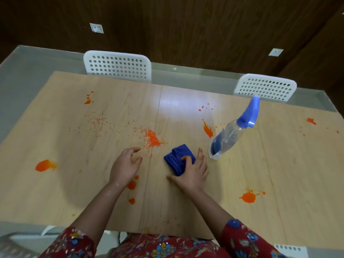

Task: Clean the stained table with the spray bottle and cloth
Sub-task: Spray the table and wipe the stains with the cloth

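A folded blue cloth lies on the light wooden table near the middle. My right hand lies over its near right part, fingers curling onto the fabric. My left hand hovers to the left of the cloth with loosely curled fingers, holding nothing. A clear spray bottle with a blue trigger head stands to the right of the cloth. Orange stains mark the table: a grainy pile, a splash beside the bottle, blobs at the left, near right and under my left wrist.
Two white perforated chairs stand at the far side of the table. Small orange spots lie at the far left and far right. A dark wood wall is behind.
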Tool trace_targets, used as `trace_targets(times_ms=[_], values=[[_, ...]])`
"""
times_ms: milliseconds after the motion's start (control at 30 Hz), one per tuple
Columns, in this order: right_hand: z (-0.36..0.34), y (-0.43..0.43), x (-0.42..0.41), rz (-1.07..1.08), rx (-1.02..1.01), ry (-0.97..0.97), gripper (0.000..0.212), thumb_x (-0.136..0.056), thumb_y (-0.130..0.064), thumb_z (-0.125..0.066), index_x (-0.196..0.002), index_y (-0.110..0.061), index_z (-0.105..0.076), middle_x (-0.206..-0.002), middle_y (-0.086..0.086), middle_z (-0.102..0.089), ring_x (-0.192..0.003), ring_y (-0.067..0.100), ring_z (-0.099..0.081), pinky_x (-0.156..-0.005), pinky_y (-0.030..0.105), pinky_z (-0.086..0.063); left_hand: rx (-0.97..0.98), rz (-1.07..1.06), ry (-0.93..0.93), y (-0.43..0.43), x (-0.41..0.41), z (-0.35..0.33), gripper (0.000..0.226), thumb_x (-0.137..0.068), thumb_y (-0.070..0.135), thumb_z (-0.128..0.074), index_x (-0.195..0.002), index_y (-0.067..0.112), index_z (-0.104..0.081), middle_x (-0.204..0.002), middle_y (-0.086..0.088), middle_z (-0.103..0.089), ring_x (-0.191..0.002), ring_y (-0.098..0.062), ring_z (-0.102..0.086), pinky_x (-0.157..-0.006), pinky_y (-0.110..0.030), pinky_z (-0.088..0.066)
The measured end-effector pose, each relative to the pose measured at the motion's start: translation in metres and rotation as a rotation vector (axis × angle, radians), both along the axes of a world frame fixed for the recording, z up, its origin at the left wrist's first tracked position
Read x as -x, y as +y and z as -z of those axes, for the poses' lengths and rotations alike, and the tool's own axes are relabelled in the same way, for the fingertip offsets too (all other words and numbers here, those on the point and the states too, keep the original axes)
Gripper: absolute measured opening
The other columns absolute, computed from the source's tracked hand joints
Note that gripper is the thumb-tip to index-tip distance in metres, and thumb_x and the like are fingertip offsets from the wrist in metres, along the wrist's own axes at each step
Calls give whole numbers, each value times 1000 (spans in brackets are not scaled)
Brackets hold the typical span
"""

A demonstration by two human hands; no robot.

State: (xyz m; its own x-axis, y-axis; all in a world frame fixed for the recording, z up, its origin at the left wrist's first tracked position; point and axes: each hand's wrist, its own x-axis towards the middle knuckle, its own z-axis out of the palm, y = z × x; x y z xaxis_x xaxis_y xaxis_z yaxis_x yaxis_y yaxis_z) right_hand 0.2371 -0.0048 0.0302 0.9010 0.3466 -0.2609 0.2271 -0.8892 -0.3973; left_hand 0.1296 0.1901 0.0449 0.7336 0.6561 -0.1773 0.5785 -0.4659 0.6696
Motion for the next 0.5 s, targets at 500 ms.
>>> trace_targets(times_ms=[500], values=[[10,128,-41,97,-235,-64,40,-96,-28,-52,-135,-19,-48,-124,5,-44,-105,24,-51,-90,34,-47,-185,-122,249,102,19,23,82,-80,39,-70,-149,21,-30,-156,-6,-25,-142,-27,-22,-115,-41,-26]])
